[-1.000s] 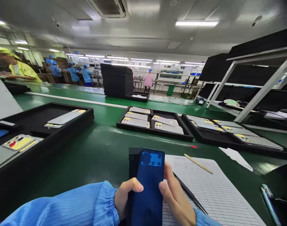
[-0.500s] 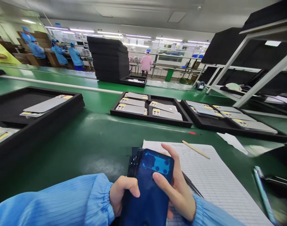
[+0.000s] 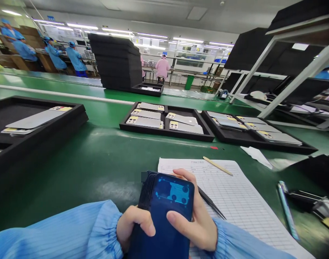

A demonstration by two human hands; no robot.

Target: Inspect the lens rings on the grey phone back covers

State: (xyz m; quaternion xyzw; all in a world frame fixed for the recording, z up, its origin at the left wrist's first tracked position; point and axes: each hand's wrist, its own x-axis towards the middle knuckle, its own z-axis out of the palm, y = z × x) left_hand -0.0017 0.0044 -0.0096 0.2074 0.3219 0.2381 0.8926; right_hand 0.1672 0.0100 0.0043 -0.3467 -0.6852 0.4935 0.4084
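A stack of dark blue phone back covers (image 3: pixel 169 219) is held low in front of me, the top one showing a bright blue patch round its camera holes. My left hand (image 3: pixel 136 225) grips the stack's left side, thumb on the top cover. From the right, my right hand (image 3: pixel 192 219) wraps round the edge, its thumb lying across the cover just below the camera area. Below the stack and to the right lies a printed paper form (image 3: pixel 242 201). Black tweezers (image 3: pixel 211 203) rest on it beside my right hand, and a thin wooden stick (image 3: pixel 217 166) lies near its top.
Black foam trays with silver phone covers stand at left (image 3: pixel 56 140), centre (image 3: pixel 186 136) and right (image 3: pixel 250 144). Behind them rises a tall stack of black trays (image 3: pixel 115 63). A pen (image 3: pixel 287 210) lies at right, below a metal rack (image 3: pixel 258 64). Several people work in the background.
The view has shifted slightly right, so things appear further left. My right index finger has come down from its raised position to curl at the stack's upper edge. Both hands still hold the stack.
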